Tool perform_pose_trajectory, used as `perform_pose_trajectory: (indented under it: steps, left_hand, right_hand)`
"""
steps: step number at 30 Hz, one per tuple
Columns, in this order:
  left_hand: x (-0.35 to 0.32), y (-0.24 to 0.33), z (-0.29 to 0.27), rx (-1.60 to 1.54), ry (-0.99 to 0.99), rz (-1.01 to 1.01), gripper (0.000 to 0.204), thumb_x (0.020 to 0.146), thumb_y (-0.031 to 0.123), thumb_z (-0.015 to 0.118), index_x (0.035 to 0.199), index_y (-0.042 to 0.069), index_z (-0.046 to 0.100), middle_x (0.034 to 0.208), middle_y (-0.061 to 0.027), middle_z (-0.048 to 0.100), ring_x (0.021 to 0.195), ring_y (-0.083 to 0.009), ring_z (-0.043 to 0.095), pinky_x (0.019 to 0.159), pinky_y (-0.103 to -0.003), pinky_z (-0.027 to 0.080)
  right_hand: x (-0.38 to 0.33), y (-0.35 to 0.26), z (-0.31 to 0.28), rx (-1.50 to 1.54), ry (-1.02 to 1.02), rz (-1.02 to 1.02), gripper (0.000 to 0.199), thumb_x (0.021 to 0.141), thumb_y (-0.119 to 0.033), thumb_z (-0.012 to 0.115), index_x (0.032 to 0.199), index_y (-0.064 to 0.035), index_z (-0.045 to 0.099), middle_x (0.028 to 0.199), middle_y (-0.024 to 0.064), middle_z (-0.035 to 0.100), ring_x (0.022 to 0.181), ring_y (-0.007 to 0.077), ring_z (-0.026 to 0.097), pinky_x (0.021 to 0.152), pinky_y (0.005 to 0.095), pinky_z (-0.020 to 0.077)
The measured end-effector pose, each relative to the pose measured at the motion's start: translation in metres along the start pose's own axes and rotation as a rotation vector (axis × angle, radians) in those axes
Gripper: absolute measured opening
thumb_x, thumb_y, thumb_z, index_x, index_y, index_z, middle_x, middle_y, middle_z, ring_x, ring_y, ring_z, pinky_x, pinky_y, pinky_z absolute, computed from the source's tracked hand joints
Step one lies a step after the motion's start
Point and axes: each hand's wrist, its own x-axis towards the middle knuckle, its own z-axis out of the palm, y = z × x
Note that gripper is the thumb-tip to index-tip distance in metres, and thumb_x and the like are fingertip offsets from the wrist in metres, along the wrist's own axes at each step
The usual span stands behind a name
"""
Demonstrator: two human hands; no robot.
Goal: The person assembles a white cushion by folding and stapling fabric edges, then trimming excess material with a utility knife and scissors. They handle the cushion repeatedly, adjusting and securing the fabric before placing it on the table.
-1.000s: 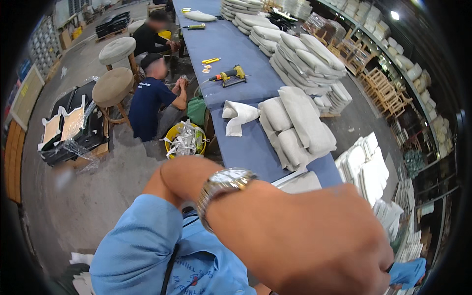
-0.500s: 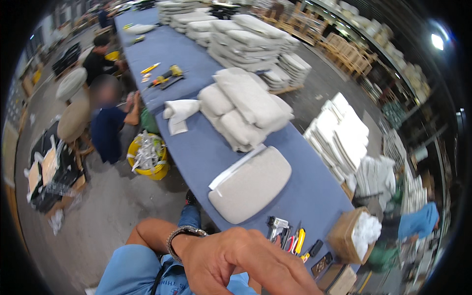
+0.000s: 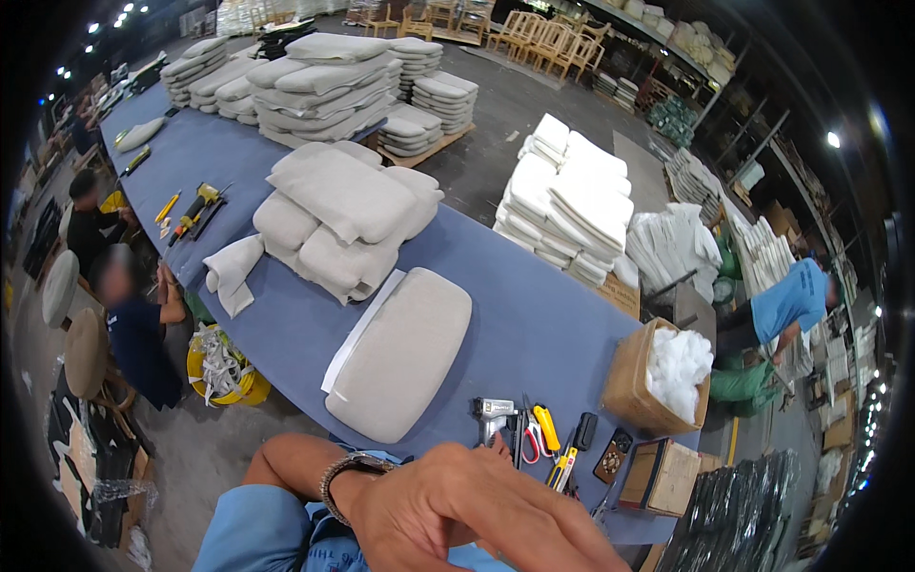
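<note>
My left hand (image 3: 477, 500), with a watch (image 3: 357, 465) on its wrist, is raised very close in front of me. Its back faces me and the fingers run off the lower edge, so what they do is hidden. Only a small patch of skin below it may belong to my right arm; the right hand cannot be made out. Beyond the left hand, on the blue table, lies a grey upholstered cushion pad (image 3: 405, 353) with a white strip (image 3: 360, 329) along its left side. A metal staple gun (image 3: 494, 412), red-handled scissors (image 3: 531, 443) and yellow cutters (image 3: 546, 429) lie close by.
Stacked grey cushions (image 3: 343, 205) stand farther up the blue table (image 3: 515, 315). A carton of white stuffing (image 3: 620, 381) and a smaller box (image 3: 658, 477) are at right. Two people sit left, near a yellow bucket (image 3: 253, 386); a person in blue (image 3: 786, 296) stands right.
My view has turned to the right, so the table, cushions and tools sit farther left. My left hand stays raised at about the same place.
</note>
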Motion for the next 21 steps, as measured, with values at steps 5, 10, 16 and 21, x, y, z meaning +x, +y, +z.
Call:
perform_pose_trajectory:
  steps: [5,10,16,21]
  left_hand:
    - [-0.003,-0.017,-0.014,-0.075,0.047,-0.015,0.057,0.09,0.023,0.08,0.121,-0.022,0.063,0.119,-0.0427,0.064,0.113,-0.0509,0.067,0.092,-0.056,0.061]
    - [-0.03,0.003,-0.022,-0.112,0.176,-0.127,0.064,0.09,0.018,0.082,0.127,-0.027,0.055,0.122,-0.0489,0.058,0.115,-0.0541,0.064,0.093,-0.055,0.06]
    - [-0.074,0.011,-0.028,-0.298,0.196,-0.069,0.083,0.091,0.016,0.08,0.14,-0.031,0.033,0.138,-0.0541,0.042,0.131,-0.0598,0.05,0.107,-0.059,0.049]
    - [-0.087,-0.01,-0.002,-0.397,0.34,0.214,0.092,0.094,0.028,0.077,0.144,-0.031,0.027,0.145,-0.0547,0.032,0.14,-0.0628,0.037,0.115,-0.067,0.037]
  right_hand:
    - [0.0,-0.01,-0.007,0.006,-0.006,0.005,0.05,0.092,-0.021,0.067,0.14,-0.0118,0.057,0.124,0.0134,0.062,0.111,0.0342,0.057,0.101,0.0484,0.0377]
    - [0.006,-0.021,-0.023,0.0,-0.029,-0.001,0.048,0.093,-0.02,0.065,0.14,-0.011,0.057,0.126,0.0132,0.063,0.117,0.0332,0.057,0.103,0.0479,0.0378]
    - [0.006,-0.024,-0.026,-0.002,-0.03,0.006,0.049,0.094,-0.021,0.065,0.142,-0.0111,0.057,0.127,0.0134,0.063,0.116,0.0336,0.057,0.101,0.0475,0.0383]
    - [0.005,-0.017,-0.024,-0.019,-0.057,-0.003,0.051,0.094,-0.022,0.066,0.142,-0.0114,0.056,0.128,0.013,0.063,0.115,0.0337,0.058,0.101,0.0477,0.0385]
